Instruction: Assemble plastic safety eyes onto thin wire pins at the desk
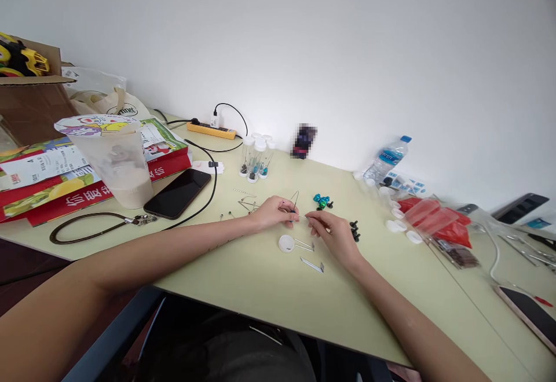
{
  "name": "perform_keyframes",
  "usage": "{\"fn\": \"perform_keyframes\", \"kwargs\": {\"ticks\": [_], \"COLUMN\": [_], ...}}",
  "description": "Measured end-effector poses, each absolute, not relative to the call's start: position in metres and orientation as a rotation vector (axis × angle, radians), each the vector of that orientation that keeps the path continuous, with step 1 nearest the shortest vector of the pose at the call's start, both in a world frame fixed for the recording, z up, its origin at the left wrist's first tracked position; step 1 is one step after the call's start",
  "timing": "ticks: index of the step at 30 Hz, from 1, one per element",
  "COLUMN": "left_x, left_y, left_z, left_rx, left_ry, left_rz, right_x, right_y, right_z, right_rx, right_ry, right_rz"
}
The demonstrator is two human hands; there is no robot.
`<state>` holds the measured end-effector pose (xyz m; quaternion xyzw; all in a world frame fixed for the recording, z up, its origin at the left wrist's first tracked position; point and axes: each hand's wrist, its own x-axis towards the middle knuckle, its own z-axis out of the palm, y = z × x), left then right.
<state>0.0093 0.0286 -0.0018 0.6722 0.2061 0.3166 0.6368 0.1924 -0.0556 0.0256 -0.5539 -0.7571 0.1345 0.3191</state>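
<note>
My left hand (pixel 274 211) rests on the pale table (pixel 243 278), fingers pinched on a thin metal pin (pixel 295 199) that sticks up. My right hand (pixel 330 232) meets it from the right, fingertips pinched on the same pin or on a small bead; I cannot make out which. A cluster of teal and green beads (pixel 322 201) lies just beyond the hands. Black beads (pixel 354 230) lie right of my right hand. Other loose metal pins (pixel 311 264) and a white cap (pixel 286 243) lie in front of the hands.
Several capped clear vials (pixel 256 159) stand behind the hands. At left are a plastic cup (pixel 115 159), a black phone (pixel 178 193), a cable and printed boxes (pixel 52 176). A water bottle (pixel 388 159), red bags (pixel 434 220) and another phone (pixel 527 312) are at right.
</note>
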Motion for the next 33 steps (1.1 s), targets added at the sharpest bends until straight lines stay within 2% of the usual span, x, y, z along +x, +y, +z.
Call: {"fn": "perform_keyframes", "kwargs": {"ticks": [2,4,10,16,21,23,26,30,33], "left_x": [0.0095,0.0095,0.0093,0.0097,0.0094,0.0093,0.0091,0.0091,0.0088], "left_y": [0.0279,0.0281,0.0303,0.0285,0.0308,0.0308,0.0294,0.0287,0.0304], "left_z": [-0.0012,-0.0009,-0.0015,-0.002,-0.0033,-0.0028,-0.0015,-0.0011,-0.0022], "left_rx": [1.542,1.522,1.433,1.545,1.465,1.455,1.472,1.464,1.415], "left_ry": [0.469,0.47,0.487,0.479,0.499,0.494,0.483,0.48,0.469], "left_rz": [0.725,0.738,0.774,0.735,0.77,0.755,0.744,0.754,0.783], "right_x": [0.1919,0.1922,0.1939,0.1957,0.197,0.1969,0.1961,0.194,0.1922], "right_y": [-0.0539,-0.0519,-0.0505,-0.051,-0.0528,-0.0536,-0.054,-0.0537,-0.054], "right_z": [0.0242,0.0237,0.0255,0.0229,0.0283,0.0293,0.0273,0.0243,0.026], "right_rx": [-1.446,-1.434,-1.405,-1.459,-1.454,-1.444,-1.454,-1.465,-1.439], "right_ry": [-1.879,-1.825,-2.022,-1.983,-2.191,-2.217,-2.172,-1.981,-1.945], "right_rz": [0.625,0.729,0.331,0.463,-0.09,-0.172,0.005,0.477,0.528]}}
